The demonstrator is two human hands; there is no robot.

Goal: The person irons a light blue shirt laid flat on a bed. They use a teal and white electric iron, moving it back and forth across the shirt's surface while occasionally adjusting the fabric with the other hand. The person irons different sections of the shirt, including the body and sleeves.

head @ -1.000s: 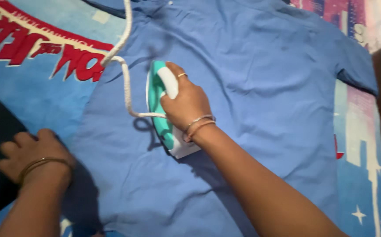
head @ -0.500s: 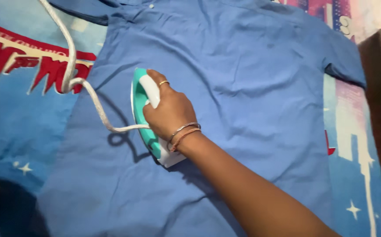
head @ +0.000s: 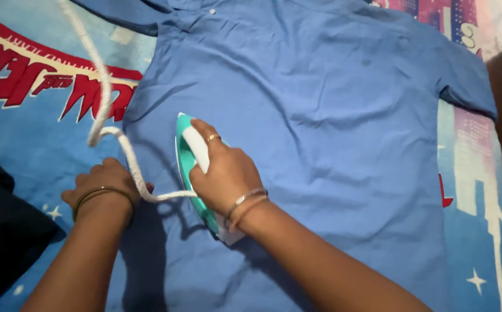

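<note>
Head view: our left hand has come back, pressing flat on the blue shirt's left edge under the white cord. Our right hand stays wrapped around the teal iron, now nearer us mid-shirt.

- I am seeing no packages, screens or stuck-on labels; the only sign-like thing is a printed banner of lettering on the blue bed sheet.
- It is lying at the upper left, slanting down to the right and ending just beside the edge of the blue shirt.
- I am reading its shape as big jagged block letters, red with pale cream outlines, under a cream strip of smaller red print.
- The white cord is crossing in front of its right end.
</note>
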